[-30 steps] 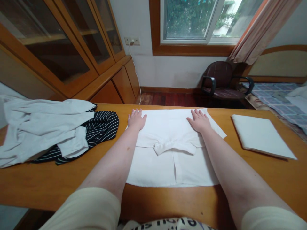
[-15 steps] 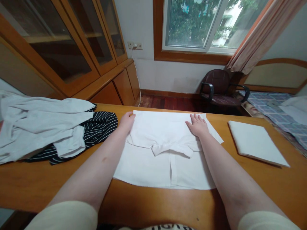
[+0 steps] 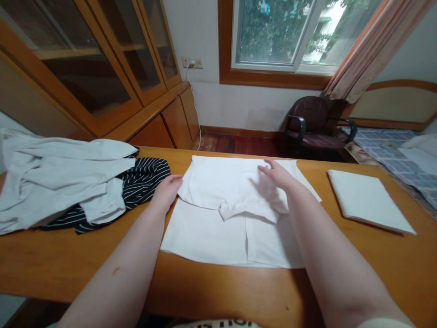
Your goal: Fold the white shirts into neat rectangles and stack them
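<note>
A white shirt (image 3: pixel 208 232) lies on the wooden table in front of me, its upper part folded over so that the collar (image 3: pixel 249 212) faces me. At the shirt's left edge is my left hand (image 3: pixel 166 191), low over the tabletop; its fingers point to the cloth with a small gap between them, and I see nothing held. Above the folded part hovers my right hand (image 3: pixel 279 175), fingers apart and holding nothing, casting a shadow on the fabric.
On the left, white garments (image 3: pixel 64 175) lie heaped over a black striped one (image 3: pixel 148 180). A neatly folded white item (image 3: pixel 370 198) rests on the table (image 3: pixel 205 291) at right. Beyond stand a cabinet (image 3: pixel 146 109), an armchair (image 3: pixel 310 120) and a bed (image 3: pixel 382 141).
My left hand has come away from the shirt's far left corner, toward me and leftward. My right hand has lifted off the cloth and shifted slightly left.
</note>
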`<action>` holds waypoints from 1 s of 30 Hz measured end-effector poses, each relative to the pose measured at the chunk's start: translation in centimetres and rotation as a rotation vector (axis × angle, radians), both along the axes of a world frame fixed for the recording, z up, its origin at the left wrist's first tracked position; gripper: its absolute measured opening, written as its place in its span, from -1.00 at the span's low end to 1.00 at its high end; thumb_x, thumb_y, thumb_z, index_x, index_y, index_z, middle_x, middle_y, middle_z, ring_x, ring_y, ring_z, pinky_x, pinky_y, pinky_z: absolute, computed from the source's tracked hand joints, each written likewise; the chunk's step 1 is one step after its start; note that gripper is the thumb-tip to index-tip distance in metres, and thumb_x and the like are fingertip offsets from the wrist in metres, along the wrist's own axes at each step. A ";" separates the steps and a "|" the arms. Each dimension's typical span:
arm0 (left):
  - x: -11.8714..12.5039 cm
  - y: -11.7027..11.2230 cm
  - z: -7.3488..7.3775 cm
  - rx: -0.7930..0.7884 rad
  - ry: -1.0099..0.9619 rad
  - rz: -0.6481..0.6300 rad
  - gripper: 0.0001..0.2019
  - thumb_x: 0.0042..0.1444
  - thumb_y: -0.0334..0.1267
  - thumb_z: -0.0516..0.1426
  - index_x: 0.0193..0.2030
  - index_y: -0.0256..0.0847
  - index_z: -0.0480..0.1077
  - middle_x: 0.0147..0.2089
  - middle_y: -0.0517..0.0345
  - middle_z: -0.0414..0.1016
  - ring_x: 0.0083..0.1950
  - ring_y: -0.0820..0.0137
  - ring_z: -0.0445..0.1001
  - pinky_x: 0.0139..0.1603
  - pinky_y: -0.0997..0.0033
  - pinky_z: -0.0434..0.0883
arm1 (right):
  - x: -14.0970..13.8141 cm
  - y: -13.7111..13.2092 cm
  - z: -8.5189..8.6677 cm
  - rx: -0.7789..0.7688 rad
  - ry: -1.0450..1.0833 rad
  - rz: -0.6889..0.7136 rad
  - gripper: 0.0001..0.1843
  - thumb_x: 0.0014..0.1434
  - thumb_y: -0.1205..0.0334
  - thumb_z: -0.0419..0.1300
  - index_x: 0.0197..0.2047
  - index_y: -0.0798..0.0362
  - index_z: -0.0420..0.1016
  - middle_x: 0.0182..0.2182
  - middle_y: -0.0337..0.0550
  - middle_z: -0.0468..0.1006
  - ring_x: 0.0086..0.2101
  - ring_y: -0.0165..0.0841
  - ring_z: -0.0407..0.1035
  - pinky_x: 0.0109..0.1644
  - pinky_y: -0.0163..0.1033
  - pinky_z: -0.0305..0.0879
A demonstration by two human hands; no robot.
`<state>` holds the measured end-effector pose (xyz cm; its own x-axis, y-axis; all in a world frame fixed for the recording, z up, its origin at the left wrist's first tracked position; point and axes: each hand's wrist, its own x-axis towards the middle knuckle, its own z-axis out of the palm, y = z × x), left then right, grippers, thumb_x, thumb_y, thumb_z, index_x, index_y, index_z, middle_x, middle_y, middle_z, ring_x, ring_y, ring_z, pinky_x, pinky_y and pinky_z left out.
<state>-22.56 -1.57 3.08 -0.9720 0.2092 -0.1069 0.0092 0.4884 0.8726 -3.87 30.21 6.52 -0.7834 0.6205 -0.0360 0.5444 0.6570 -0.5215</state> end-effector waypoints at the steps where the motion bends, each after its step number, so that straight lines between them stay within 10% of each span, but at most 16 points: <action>1: -0.1 0.0 0.0 0.019 -0.009 -0.014 -0.67 -0.06 -0.28 0.16 -0.10 -0.18 0.48 -0.25 0.11 0.57 -0.24 0.31 0.51 -0.24 0.43 0.39 | -0.4 -2.1 1.1 -0.085 -0.009 0.099 -0.35 0.20 -0.11 0.02 0.24 0.11 0.23 0.19 0.08 0.31 0.11 -0.18 0.28 0.12 -0.13 0.20; 5: 0.2 0.2 -0.3 0.221 -0.111 -0.014 -0.69 -0.10 -0.47 0.12 -0.16 -0.20 0.45 -0.41 0.19 0.50 -0.42 0.43 0.46 -0.40 0.53 0.36 | -2.4 -11.4 3.5 -0.184 -0.297 0.420 -0.40 0.15 -0.13 0.09 0.13 0.09 0.37 0.01 0.07 0.49 -0.06 -0.14 0.41 0.01 -0.11 0.28; 10: 0.9 1.1 0.1 0.627 -0.442 0.134 -0.78 -0.10 -0.61 0.07 -0.34 -0.23 0.34 -0.45 0.19 0.45 -0.44 0.47 0.47 -0.37 0.50 0.45 | -3.6 -18.3 0.5 0.118 -0.097 0.459 -0.37 0.15 -0.12 0.08 0.16 0.13 0.28 0.04 0.13 0.42 -0.01 -0.09 0.33 0.02 -0.03 0.23; 14: 1.2 1.5 0.5 0.781 -0.604 0.085 -0.73 -0.06 -0.67 0.04 -0.29 -0.31 0.39 -0.37 0.07 0.50 -0.37 0.46 0.51 -0.25 0.49 0.50 | -3.9 -19.4 -2.1 0.236 0.051 0.535 -0.22 0.06 -0.16 0.17 0.22 0.14 0.19 0.07 0.10 0.38 0.06 -0.08 0.22 0.13 0.00 0.09; 18: 1.4 1.7 0.4 0.781 -0.613 0.040 -0.74 -0.04 -0.65 0.04 -0.26 -0.37 0.45 -0.29 -0.02 0.54 -0.28 0.44 0.53 -0.16 0.53 0.49 | -4.4 -19.1 -2.9 0.236 0.053 0.532 -0.50 0.19 0.10 0.08 0.15 0.12 0.27 0.00 0.06 0.45 0.02 -0.17 0.25 0.09 -0.07 0.12; 24: 1.6 1.6 -0.2 0.501 -0.416 -0.023 -0.88 0.01 -0.36 0.15 -0.30 -0.30 0.49 -0.25 0.02 0.58 -0.14 0.31 0.53 -0.07 0.37 0.47 | -5.0 -18.2 -3.3 0.220 0.095 0.528 -0.66 0.21 0.31 -0.01 0.00 0.08 0.46 -0.14 -0.02 0.57 -0.11 -0.23 0.37 0.03 -0.15 0.19; 30: 1.7 1.2 -0.3 0.282 -0.265 -0.133 -0.62 -0.12 0.01 0.24 -0.33 -0.32 0.51 -0.32 0.01 0.58 -0.23 0.26 0.52 -0.19 0.35 0.45 | -4.7 -18.2 -3.2 0.186 0.138 0.545 -0.59 0.23 0.30 -0.02 0.12 0.07 0.40 -0.03 -0.05 0.54 -0.08 -0.25 0.39 0.05 -0.16 0.21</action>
